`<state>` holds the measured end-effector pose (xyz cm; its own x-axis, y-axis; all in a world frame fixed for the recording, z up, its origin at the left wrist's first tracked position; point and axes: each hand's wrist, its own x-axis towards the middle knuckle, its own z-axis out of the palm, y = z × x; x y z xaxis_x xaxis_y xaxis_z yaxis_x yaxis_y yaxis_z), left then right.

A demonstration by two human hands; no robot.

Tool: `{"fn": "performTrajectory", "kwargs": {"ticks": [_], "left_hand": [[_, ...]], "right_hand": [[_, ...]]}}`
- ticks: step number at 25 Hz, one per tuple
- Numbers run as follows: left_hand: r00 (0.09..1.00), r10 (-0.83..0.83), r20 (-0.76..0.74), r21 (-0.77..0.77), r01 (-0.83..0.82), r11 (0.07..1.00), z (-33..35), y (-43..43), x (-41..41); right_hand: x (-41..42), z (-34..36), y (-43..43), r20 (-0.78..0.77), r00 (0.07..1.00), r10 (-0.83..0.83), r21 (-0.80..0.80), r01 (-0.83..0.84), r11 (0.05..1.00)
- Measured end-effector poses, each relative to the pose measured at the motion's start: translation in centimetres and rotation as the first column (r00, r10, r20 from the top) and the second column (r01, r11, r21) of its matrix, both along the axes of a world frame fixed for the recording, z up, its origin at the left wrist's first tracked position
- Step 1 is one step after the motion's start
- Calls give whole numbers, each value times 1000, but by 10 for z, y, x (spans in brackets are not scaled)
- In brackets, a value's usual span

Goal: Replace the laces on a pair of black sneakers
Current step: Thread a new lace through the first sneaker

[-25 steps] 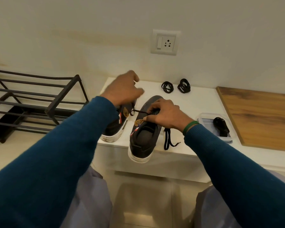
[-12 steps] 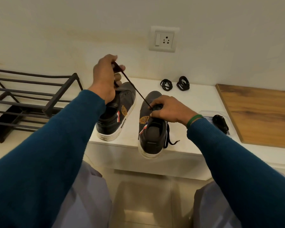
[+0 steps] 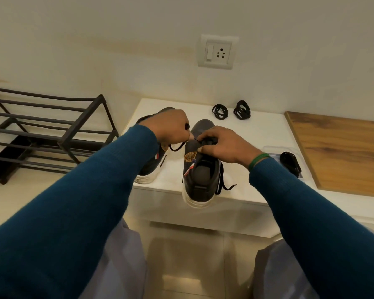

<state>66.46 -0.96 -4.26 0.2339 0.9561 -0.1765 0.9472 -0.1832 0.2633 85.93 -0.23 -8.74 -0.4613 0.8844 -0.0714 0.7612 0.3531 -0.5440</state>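
Two black sneakers with white soles stand on a white ledge (image 3: 257,134). The right sneaker (image 3: 200,175) has its heel over the ledge's front edge. The left sneaker (image 3: 151,167) is mostly hidden by my left arm. My left hand (image 3: 171,128) pinches a black lace (image 3: 177,146), which hangs in a slack loop between the shoes. My right hand (image 3: 222,144) grips the right sneaker's tongue area, fingers curled on the lace at the eyelets. Another lace end (image 3: 224,184) trails off the shoe's right side.
Two coiled black laces (image 3: 220,111) (image 3: 242,110) lie at the back of the ledge. A clear tray (image 3: 272,151) holds a black bundle (image 3: 290,164). A wooden board (image 3: 343,152) lies at the right, a black metal shoe rack (image 3: 50,130) stands at the left, and a wall socket (image 3: 217,51) is above.
My left hand, raised high with the lace pulled taut half a second ago, has dropped back down beside my right hand; the lace now hangs slack.
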Motion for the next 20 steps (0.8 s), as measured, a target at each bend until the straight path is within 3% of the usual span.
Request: {"fn": "performTrajectory", "kwargs": {"ticks": [3,7,11,16,18,20], "left_hand": [[999,30,41,107,-35,994,7,-1,-2],[927,173,333,51,-201,978,13,-9,0],[970,175,167,25,-182,983,22,-7,-16],[808,262,528,-155,-212,965,15,-4,-12],[782,269,563,-140,-231,963,12,-4,-11],[814,268,515,-128,-237,963,10,-3,-8]], "right_hand": [[-3,-2,0,1,1000,9,-7,-9,1000],[1,2,-1,-44,999,-7,-14,6,1000],[13,11,-2,-228,963,-146,48,161,986],[26,19,-2,-247,908,-337,108,372,922],[29,22,-6,-227,918,-325,99,354,930],[27,24,-16,-187,949,-254,8,260,966]]}}
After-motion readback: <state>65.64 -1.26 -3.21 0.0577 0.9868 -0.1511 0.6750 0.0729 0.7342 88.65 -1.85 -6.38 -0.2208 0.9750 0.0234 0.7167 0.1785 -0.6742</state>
